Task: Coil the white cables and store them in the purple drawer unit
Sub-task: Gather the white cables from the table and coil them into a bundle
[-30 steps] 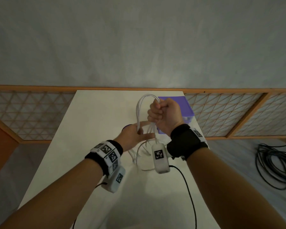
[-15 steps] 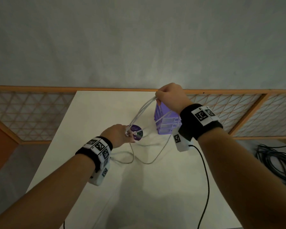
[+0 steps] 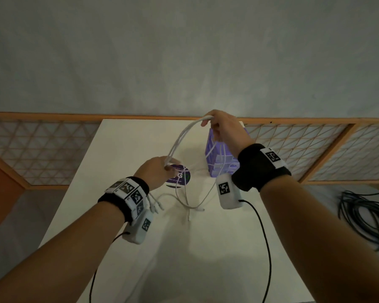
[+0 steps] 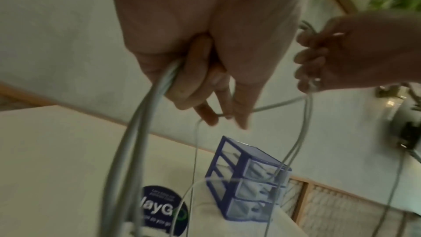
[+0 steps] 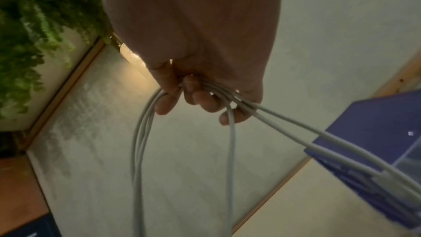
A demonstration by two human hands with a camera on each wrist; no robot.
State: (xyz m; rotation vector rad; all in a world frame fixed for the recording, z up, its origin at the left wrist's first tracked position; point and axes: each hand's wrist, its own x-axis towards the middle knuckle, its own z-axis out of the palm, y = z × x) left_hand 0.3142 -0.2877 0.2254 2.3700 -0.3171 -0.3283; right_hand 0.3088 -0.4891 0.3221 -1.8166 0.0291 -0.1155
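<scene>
Several white cables [image 3: 179, 138] arch through the air between my two hands above the white table [image 3: 129, 145]. My right hand [image 3: 222, 127] is raised over the purple drawer unit [image 3: 223, 162] and grips the strands [image 5: 230, 132] in curled fingers. Lower and to the left, my left hand [image 3: 160, 169] pinches the same bundle [image 4: 136, 132]. Loose cable ends [image 3: 189, 206] trail on the table between my wrists. The drawer unit [image 4: 248, 181] has three clear drawers, all closed.
A round dark purple sticker [image 3: 179, 177] lies on the table beside my left hand. Black wires run from both wrist devices toward the table's near edge. A coil of black cable [image 3: 365, 217] lies on the floor at the right. A wooden lattice rail [image 3: 293, 145] runs behind the table.
My hands have spread apart: the right rose toward the far edge above the drawer unit, the left dropped toward the sticker. The cable bundle now stretches in an arch between them.
</scene>
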